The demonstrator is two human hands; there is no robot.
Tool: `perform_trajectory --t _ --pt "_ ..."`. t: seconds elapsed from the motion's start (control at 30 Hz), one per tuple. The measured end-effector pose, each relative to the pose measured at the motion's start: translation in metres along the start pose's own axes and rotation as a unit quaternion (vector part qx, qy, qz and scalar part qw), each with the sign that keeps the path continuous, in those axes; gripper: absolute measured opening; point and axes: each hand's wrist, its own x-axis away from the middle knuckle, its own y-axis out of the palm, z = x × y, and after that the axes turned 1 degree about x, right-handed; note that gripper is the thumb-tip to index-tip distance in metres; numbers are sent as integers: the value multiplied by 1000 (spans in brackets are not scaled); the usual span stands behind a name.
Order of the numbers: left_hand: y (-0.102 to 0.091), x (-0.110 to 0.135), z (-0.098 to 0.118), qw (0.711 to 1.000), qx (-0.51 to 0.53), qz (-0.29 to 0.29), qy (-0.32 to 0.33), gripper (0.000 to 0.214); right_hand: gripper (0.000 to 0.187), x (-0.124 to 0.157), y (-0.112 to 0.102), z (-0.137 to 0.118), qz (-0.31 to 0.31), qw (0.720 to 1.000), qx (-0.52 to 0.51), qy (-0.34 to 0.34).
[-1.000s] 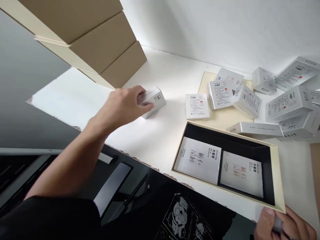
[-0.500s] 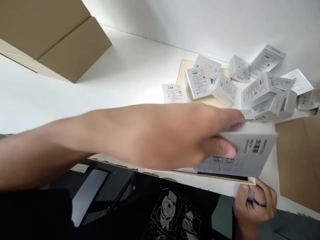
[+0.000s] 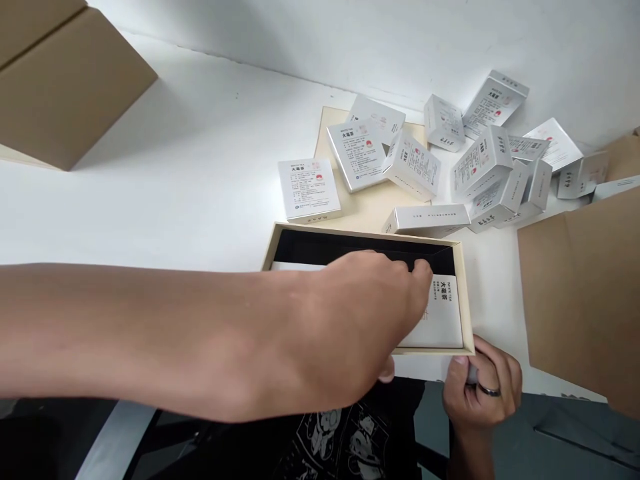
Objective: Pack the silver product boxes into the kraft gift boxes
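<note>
A cream gift box (image 3: 467,300) with a black interior lies open at the table's front edge. Inside it rests a white tea box (image 3: 447,310), printed side up, partly covered by my left hand (image 3: 370,313). The fingers of that hand curl down over the tea box, their tips hidden, while the thumb shows past the near wall. Farther left in the gift box, a strip of another white surface (image 3: 295,266) peeks out. My right hand (image 3: 483,387) is curled against the near right corner of the gift box, with a small grey thing I cannot make out between thumb and fingers.
Several silver-white tea boxes (image 3: 357,157) lie scattered behind, some on a flat cream panel (image 3: 350,210). One tea box (image 3: 310,190) sits just beyond the gift box's left end. Cardboard cartons stand at far left (image 3: 75,87) and right (image 3: 580,300). A white wall (image 3: 350,40) rises behind.
My left hand has lowered the tea box it carried, and that box now lies flat inside the gift box. My right hand keeps its place at the corner. The view has shifted right.
</note>
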Motion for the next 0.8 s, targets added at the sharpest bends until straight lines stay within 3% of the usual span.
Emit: perform_trajectory --t 0.17,0.3,0.5,0.6,0.67,0.8 --pt "-9 -10 15 999 -28 -24 20 93 11 0 -1 0 -7 1000 0 2" --pt "-16 -2 12 998 -14 -59 -6 90 9 0 -1 -1 -3 1000 1 0" --pt "1 18 -1 999 -19 44 12 78 10 -3 0 -2 0 1000 0 -1" --pt "4 15 1 999 3 52 11 82 9 -3 0 -1 6 1000 -2 -5" --pt "-2 14 4 998 27 53 10 75 9 -3 1 -1 10 1000 -3 -8" --pt "-27 8 -2 993 78 81 -17 36 9 -3 3 -1 14 1000 -3 -11"
